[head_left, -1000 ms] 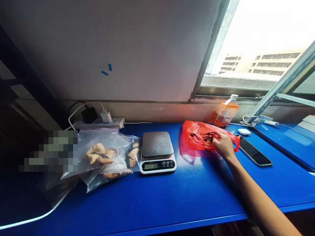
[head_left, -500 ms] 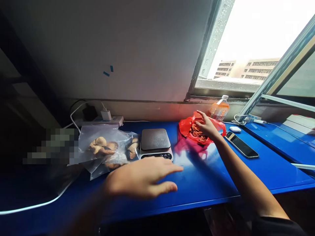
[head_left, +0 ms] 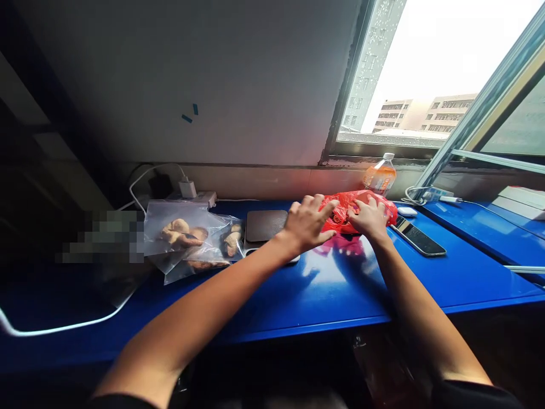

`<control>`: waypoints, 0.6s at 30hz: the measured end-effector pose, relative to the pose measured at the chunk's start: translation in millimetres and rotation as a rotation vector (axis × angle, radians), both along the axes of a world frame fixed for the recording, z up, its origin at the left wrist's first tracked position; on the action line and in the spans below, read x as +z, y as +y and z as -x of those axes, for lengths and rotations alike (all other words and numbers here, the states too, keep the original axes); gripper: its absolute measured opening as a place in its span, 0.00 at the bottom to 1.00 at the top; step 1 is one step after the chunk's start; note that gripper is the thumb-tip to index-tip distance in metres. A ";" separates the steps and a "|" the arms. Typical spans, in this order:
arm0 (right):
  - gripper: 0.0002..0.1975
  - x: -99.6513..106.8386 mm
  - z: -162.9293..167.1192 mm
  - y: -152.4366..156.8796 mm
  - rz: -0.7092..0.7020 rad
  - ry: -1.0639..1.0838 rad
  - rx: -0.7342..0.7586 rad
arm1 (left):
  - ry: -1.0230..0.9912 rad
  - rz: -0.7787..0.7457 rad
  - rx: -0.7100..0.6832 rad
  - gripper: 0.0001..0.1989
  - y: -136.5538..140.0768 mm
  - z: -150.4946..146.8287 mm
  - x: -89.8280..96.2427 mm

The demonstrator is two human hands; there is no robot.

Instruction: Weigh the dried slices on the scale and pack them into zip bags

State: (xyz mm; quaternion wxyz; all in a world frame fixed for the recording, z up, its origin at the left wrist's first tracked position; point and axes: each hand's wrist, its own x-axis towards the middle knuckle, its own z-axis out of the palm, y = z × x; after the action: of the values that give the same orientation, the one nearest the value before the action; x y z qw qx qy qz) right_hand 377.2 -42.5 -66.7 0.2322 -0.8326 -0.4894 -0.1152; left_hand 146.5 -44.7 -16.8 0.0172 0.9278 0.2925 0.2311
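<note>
A red plastic bag (head_left: 347, 199) lies on the blue table with its mouth toward me, and brownish-red dried pieces (head_left: 339, 217) show inside. My left hand (head_left: 307, 223) is at the bag's left edge, fingers spread, nothing in them. Over the right part of the bag is my right hand (head_left: 369, 218), its thumb and fingers apart; whether it presses on the plastic I cannot tell. Left of the bag stands a kitchen scale (head_left: 264, 226) with a dark plate, its front partly covered by my left forearm.
Clear plastic bags (head_left: 155, 227) with tan dried pieces (head_left: 183, 234) lie left of the scale. A power strip (head_left: 206, 199) and charger (head_left: 187, 187) stand behind them. An orange drink bottle (head_left: 380, 175), a white case (head_left: 406, 212) and a phone (head_left: 420, 236) are to the right.
My left hand has moved right and away from me, past the scale to the red bag. My right hand has come slightly lower over the bag, whose opening looks narrower.
</note>
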 end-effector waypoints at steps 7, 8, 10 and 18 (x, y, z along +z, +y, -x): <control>0.26 17.5 -36.2 -3.3 0.144 -0.173 0.061 | -0.055 0.310 0.099 0.13 67.0 -63.9 9.7; 0.26 25.7 -43.3 1.0 0.152 -0.213 0.071 | -0.080 0.361 0.099 0.12 77.3 -64.5 16.8; 0.28 42.6 -54.0 10.0 0.186 -0.312 0.099 | -0.131 0.435 0.068 0.14 92.0 -63.5 29.4; 0.19 49.3 -26.5 2.4 0.269 -0.307 0.324 | -0.151 0.428 -0.032 0.28 61.1 -36.8 11.8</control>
State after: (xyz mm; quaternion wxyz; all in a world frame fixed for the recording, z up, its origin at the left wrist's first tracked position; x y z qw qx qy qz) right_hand 403.7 -40.1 -17.4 0.0577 -0.7396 -0.6567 -0.1354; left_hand 183.3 16.4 -5.0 0.2392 0.8876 0.3178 0.2324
